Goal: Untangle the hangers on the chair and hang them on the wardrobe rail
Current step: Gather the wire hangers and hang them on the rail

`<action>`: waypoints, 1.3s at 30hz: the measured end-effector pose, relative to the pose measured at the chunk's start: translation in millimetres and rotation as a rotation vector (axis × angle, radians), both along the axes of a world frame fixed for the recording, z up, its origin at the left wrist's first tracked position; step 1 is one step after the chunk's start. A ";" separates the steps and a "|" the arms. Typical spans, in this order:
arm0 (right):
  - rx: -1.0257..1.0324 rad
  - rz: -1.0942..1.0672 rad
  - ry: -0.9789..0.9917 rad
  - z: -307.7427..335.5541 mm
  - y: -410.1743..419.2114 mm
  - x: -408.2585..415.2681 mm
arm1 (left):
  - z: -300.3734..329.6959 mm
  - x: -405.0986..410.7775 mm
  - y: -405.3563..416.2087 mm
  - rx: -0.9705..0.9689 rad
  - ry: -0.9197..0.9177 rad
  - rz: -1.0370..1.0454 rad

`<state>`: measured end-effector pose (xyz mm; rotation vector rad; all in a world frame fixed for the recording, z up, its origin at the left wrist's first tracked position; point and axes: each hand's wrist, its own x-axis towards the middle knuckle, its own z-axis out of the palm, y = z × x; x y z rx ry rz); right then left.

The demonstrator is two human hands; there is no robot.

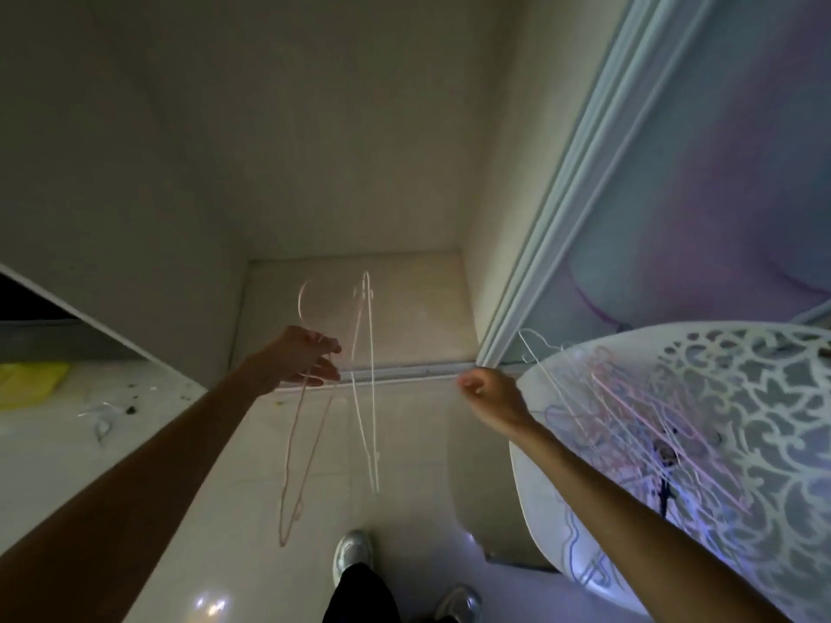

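Observation:
My left hand (302, 358) pinches the neck of a thin pink wire hanger (294, 460) that hangs down over the floor, blurred. A white hanger (368, 388) dangles just right of it; whether the same hand holds it I cannot tell. My right hand (488, 393) is curled, with nothing visible in it, at the left rim of the white chair (535, 501). On the chair seat lies a tangled heap of pink, white and blue hangers (629, 415). No wardrobe rail shows in the view.
The open wardrobe bay (350, 308) stands ahead, with its sliding-door track (404, 373) on the floor and a patterned sliding door (674, 173) on the right. A shelf (90, 411) with a yellow cloth (31, 382) is at left. My shoes (353, 555) stand on the tiled floor.

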<state>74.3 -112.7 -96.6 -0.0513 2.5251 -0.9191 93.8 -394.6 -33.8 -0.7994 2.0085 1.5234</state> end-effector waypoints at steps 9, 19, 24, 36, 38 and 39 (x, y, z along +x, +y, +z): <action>-0.067 0.392 -0.300 107.4 -139.5 -21.4 | 119.7 -4.1 -50.6 0.079 0.189 0.121; -0.164 0.213 0.092 159.7 -173.7 -42.9 | 188.7 -48.8 -91.9 0.217 0.317 0.145; -0.181 0.099 0.369 190.8 -169.6 -79.3 | 214.5 -89.4 -106.7 0.308 0.394 0.187; -0.287 -0.147 0.645 309.7 -148.6 -236.7 | 272.0 -211.4 -105.4 0.377 0.499 0.307; -0.349 -0.183 0.705 336.0 -151.1 -259.0 | 286.5 -229.5 -104.1 0.392 0.547 0.327; -0.362 -0.199 0.730 348.0 -152.7 -270.1 | 293.9 -239.0 -103.5 0.394 0.567 0.336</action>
